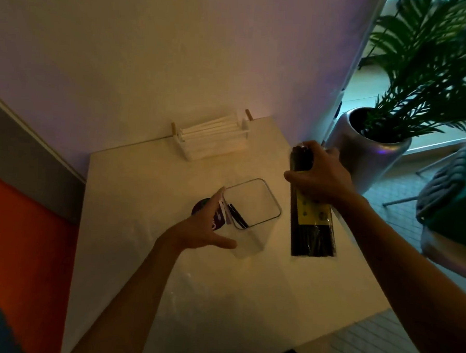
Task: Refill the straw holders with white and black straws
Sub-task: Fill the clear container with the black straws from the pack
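On the counter, black straws: we see a clear packet of black straws [312,221] with a yellow label, lying lengthwise near the right edge of the white counter [151,177]
Right hand: our right hand [317,176] is curled over the far part of that packet, gripping it
Clear holder: a see-through square holder [254,204] stands just left of the packet, with a few black straws leaning inside against its left wall
Left hand: our left hand [206,226] is spread wide beside the holder, fingers straight along its left wall and thumb near its front; we cannot tell whether it touches
White straws: a white rack [213,137] with wooden pegs sits at the far edge by the wall, white straws lying across it
Dark disc: a round dark thing [200,205] shows partly behind the left hand
Beyond the counter: a silver pot [362,153] with a green palm stands to the right
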